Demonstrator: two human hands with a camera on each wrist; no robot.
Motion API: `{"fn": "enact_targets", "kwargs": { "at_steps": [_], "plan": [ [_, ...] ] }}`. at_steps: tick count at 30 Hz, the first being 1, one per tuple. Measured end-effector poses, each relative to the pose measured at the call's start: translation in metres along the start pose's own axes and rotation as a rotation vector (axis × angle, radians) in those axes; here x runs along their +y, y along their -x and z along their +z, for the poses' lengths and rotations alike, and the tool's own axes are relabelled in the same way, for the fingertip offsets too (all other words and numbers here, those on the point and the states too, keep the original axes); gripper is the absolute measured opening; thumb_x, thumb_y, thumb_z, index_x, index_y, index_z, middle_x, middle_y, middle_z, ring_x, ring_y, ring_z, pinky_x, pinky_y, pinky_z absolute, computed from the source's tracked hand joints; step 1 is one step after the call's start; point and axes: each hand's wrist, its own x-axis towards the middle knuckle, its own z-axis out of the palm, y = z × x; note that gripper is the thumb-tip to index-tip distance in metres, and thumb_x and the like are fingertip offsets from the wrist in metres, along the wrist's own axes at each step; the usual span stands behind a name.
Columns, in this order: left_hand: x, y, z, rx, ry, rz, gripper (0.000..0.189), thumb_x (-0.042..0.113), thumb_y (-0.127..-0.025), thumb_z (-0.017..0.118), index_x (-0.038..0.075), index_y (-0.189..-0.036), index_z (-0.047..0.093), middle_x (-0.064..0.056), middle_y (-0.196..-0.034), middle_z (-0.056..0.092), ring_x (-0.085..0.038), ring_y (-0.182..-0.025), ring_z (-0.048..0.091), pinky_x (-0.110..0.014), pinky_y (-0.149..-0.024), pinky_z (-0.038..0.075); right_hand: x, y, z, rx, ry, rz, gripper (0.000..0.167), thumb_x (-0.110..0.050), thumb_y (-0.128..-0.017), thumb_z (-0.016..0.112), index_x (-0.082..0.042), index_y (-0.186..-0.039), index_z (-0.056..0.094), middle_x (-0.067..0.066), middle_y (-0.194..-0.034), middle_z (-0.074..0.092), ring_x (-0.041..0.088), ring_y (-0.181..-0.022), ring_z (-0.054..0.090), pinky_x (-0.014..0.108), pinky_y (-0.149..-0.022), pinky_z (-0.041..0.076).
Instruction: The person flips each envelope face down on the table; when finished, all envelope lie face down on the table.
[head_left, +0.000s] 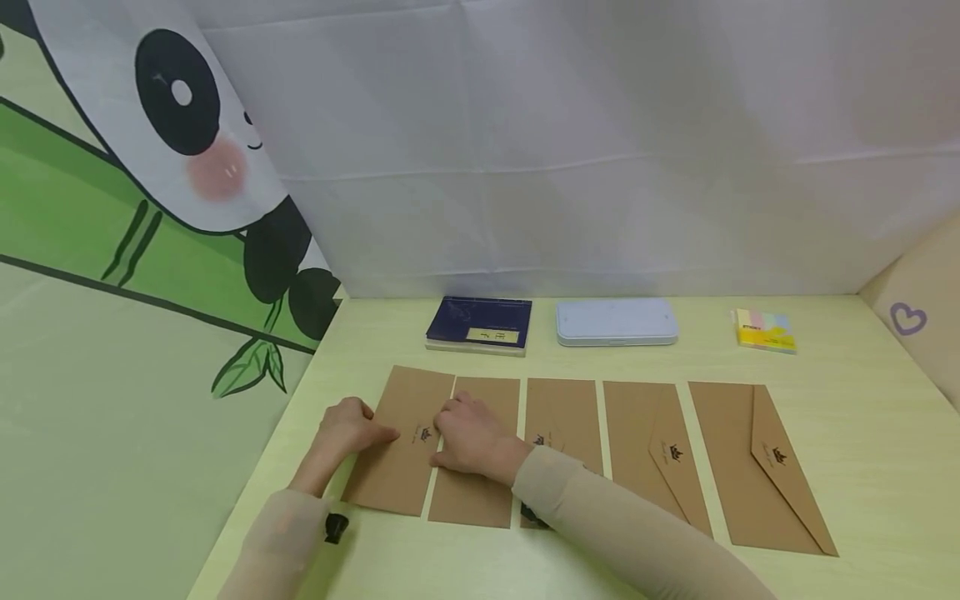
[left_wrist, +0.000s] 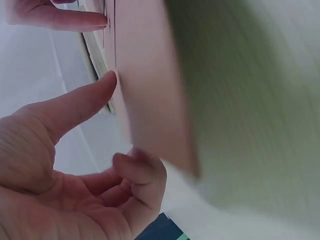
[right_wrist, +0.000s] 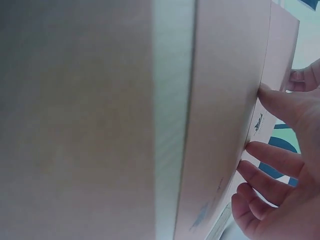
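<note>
Brown envelope (head_left: 393, 467): your left hand (head_left: 347, 429) pinches its left edge; your right hand's (head_left: 478, 437) extended fingertips touch near its right. You're probably straightening it, so nudge gently.

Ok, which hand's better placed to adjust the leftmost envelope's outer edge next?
Probably the left hand: its thumb rests on the leftmost envelope, with its curled fingers at that outer edge. The right hand is farther off, towards the second envelope.

The leftmost brown paper envelope (head_left: 405, 460), bearing a small dark crown print (head_left: 425, 434), rests lengthwise on the desk (head_left: 862, 417), just beside the second envelope (head_left: 476, 500).
</note>
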Motion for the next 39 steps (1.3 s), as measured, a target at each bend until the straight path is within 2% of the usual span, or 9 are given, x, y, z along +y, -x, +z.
{"fn": "enact_targets", "kwargs": {
  "at_steps": [5, 9, 12, 18, 23, 27, 33, 39],
  "plan": [
    [-0.005, 0.003, -0.004, 0.000, -0.001, 0.049, 0.046, 0.026, -0.074, 0.081, -0.008, -0.098, 0.062, -0.015, -0.088, 0.061, -0.027, -0.077, 0.058, -0.039, -0.065, 0.049, 0.000, 0.001, -0.001, 0.007, 0.003, -0.009, 0.044, -0.050, -0.077, 0.075, -0.013, -0.099, 0.070, 0.000, -0.102, 0.062, 0.020, -0.098, 0.049, 0.033, -0.084, 0.041],
    [-0.011, 0.004, -0.007, -0.010, 0.006, 0.118, 0.040, 0.018, -0.077, 0.076, -0.010, -0.103, 0.063, -0.015, -0.090, 0.063, -0.025, -0.078, 0.059, -0.038, -0.065, 0.050, -0.002, 0.002, -0.002, 0.014, 0.002, -0.016, 0.043, -0.050, -0.077, 0.075, -0.013, -0.098, 0.071, 0.000, -0.101, 0.062, 0.020, -0.096, 0.049, 0.033, -0.082, 0.041],
    [-0.013, 0.006, -0.012, -0.039, 0.086, 0.152, 0.033, 0.008, -0.080, 0.069, -0.011, -0.106, 0.063, -0.014, -0.089, 0.065, -0.023, -0.075, 0.062, -0.037, -0.063, 0.052, -0.002, 0.002, -0.002, 0.012, -0.004, -0.014, 0.042, -0.049, -0.077, 0.075, -0.013, -0.098, 0.071, 0.000, -0.101, 0.062, 0.020, -0.096, 0.048, 0.034, -0.082, 0.041],
    [-0.017, 0.012, -0.020, -0.116, 0.289, 0.146, 0.031, -0.006, -0.084, 0.054, -0.014, -0.114, 0.058, -0.014, -0.086, 0.062, -0.022, -0.072, 0.063, -0.037, -0.062, 0.055, -0.003, 0.001, -0.002, 0.015, 0.001, -0.019, 0.039, -0.048, -0.077, 0.076, -0.014, -0.095, 0.070, -0.002, -0.098, 0.062, 0.019, -0.095, 0.051, 0.035, -0.081, 0.042],
    [-0.019, 0.015, -0.024, -0.150, 0.385, 0.160, 0.031, -0.009, -0.087, 0.051, -0.015, -0.117, 0.056, -0.014, -0.086, 0.061, -0.023, -0.074, 0.063, -0.038, -0.064, 0.055, -0.007, 0.002, -0.004, 0.015, 0.046, -0.049, 0.037, -0.045, -0.079, 0.074, -0.014, -0.099, 0.070, -0.001, -0.106, 0.063, 0.018, -0.102, 0.054, 0.038, -0.085, 0.044],
    [-0.020, 0.016, -0.025, -0.165, 0.439, 0.172, 0.030, -0.009, -0.089, 0.053, -0.017, -0.118, 0.055, -0.014, -0.086, 0.062, -0.023, -0.076, 0.063, -0.039, -0.066, 0.055, -0.009, 0.002, -0.005, 0.002, 0.051, -0.061, 0.038, -0.044, -0.081, 0.073, -0.014, -0.104, 0.069, -0.001, -0.107, 0.063, 0.017, -0.101, 0.056, 0.038, -0.086, 0.044],
    [-0.018, 0.017, -0.029, -0.211, 0.569, 0.208, 0.032, -0.009, -0.093, 0.050, -0.018, -0.123, 0.050, -0.019, -0.098, 0.065, -0.027, -0.084, 0.065, -0.041, -0.070, 0.054, -0.011, 0.001, -0.006, 0.001, -0.021, -0.055, 0.044, -0.041, -0.082, 0.074, -0.012, -0.115, 0.065, 0.001, -0.107, 0.062, 0.016, -0.093, 0.060, 0.034, -0.084, 0.046],
    [-0.019, 0.016, -0.031, -0.295, 0.679, 0.253, 0.035, -0.007, -0.094, 0.048, -0.016, -0.128, 0.049, -0.022, -0.110, 0.063, -0.028, -0.091, 0.064, -0.041, -0.076, 0.053, -0.013, -0.001, -0.006, 0.033, -0.115, -0.049, 0.038, -0.041, -0.081, 0.075, -0.013, -0.106, 0.064, -0.004, -0.090, 0.059, 0.010, -0.079, 0.055, 0.025, -0.070, 0.047]
  ]
}}
